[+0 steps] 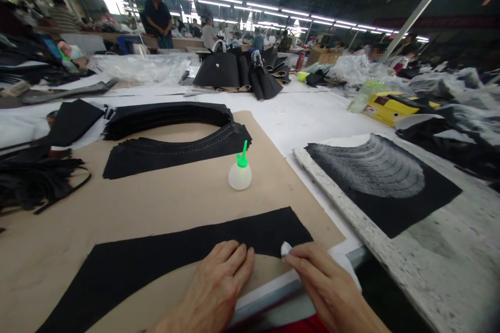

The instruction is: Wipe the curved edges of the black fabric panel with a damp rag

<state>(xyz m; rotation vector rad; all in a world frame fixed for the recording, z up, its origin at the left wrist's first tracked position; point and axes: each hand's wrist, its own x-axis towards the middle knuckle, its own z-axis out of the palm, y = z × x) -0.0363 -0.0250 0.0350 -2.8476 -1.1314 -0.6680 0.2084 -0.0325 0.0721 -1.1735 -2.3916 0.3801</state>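
A long curved black fabric piece [164,257] lies on the brown paper sheet [164,197] in front of me. My left hand [219,283] rests flat on the piece's near edge, fingers stretched out. My right hand [326,283] pinches a small white pad [286,248] and presses it at the right end of the same edge. A small translucent squeeze bottle with a green nozzle [240,170] stands upright on the paper beyond the piece.
Stacks of curved black pieces [172,138] lie at the far side of the paper. A white board with a black sheet [380,179] sits to the right. Black straps [35,179] lie left. A yellow box [386,106] and other workers are farther back.
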